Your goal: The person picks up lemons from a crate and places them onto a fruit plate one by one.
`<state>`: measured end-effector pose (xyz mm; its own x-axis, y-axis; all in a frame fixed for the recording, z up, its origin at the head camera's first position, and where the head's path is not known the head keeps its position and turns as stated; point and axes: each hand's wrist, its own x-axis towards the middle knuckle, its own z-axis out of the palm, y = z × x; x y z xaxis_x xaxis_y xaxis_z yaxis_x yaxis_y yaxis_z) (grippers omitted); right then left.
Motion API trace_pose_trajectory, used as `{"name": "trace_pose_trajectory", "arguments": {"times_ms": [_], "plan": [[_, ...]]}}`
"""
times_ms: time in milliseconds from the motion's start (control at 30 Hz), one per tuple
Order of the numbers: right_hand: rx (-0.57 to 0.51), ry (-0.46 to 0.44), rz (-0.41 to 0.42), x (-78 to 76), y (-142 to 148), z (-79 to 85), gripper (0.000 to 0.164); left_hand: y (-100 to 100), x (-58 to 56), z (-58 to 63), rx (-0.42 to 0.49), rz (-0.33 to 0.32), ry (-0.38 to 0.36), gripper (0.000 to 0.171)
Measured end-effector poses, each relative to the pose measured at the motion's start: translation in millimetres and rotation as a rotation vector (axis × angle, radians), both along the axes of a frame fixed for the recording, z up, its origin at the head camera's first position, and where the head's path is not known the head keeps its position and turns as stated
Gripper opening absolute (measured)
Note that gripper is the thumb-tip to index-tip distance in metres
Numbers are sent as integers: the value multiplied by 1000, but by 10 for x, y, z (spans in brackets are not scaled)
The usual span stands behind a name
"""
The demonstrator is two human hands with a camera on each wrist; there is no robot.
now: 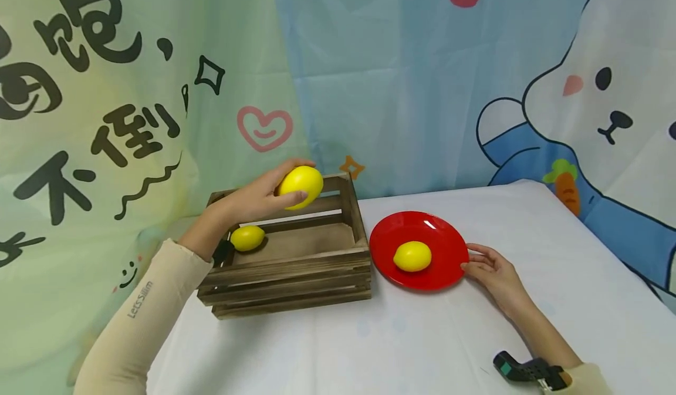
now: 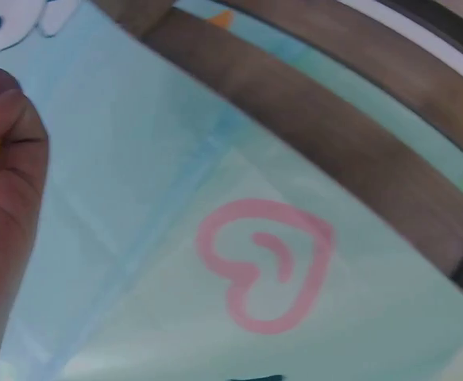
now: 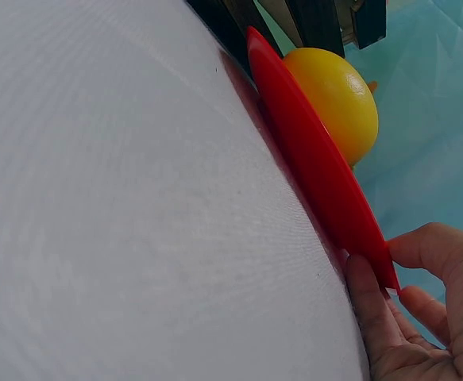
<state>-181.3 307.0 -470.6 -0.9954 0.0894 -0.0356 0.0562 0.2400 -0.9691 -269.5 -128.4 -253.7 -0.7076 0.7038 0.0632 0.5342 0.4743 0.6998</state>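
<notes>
My left hand [image 1: 259, 197] grips a yellow lemon [image 1: 303, 185], fingers over its far side and thumb on the near side, above the brown wooden crate [image 1: 287, 273]. A second lemon [image 1: 247, 238] lies inside the crate at its left end. To the right of the crate is a round red plate [image 1: 440, 236] bearing a third lemon [image 1: 413, 256]. My right hand [image 1: 496, 277] pinches the plate's right rim. In the right wrist view the thumb is on top of the rim [image 3: 326, 186], and fingers [image 3: 366, 298] reach under it. The left wrist view catches only part of the left hand [image 2: 9, 198].
A white cloth covers the table [image 1: 422, 348]. Behind it hangs a printed curtain [image 1: 369, 90] with a cartoon bear and writing. The crate has slatted sides and an open top. A black wrist device [image 1: 528, 370] sits on the right forearm.
</notes>
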Motion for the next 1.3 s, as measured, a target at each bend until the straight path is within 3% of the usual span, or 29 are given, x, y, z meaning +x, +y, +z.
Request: {"name": "trace_pose_trajectory", "arguments": {"times_ms": [267, 500, 767, 967, 1300], "plan": [[2, -3, -8, -1, -10, -16, 64, 129, 302, 95, 23, -20, 130, 57], [13, -3, -10, -15, -34, 11, 64, 211, 576, 69, 55, -6, 147, 56], [24, -25, -27, -9, -32, 16, 64, 335, 819, -96, 111, -15, 137, 64], [30, -22, -24, -9, -7, 16, 64, 501, 974, -264, 164, -63, 182, 66], [36, -19, -23, -13, -17, -1, 64, 772, 1065, -531, 244, -121, 137, 69]]}}
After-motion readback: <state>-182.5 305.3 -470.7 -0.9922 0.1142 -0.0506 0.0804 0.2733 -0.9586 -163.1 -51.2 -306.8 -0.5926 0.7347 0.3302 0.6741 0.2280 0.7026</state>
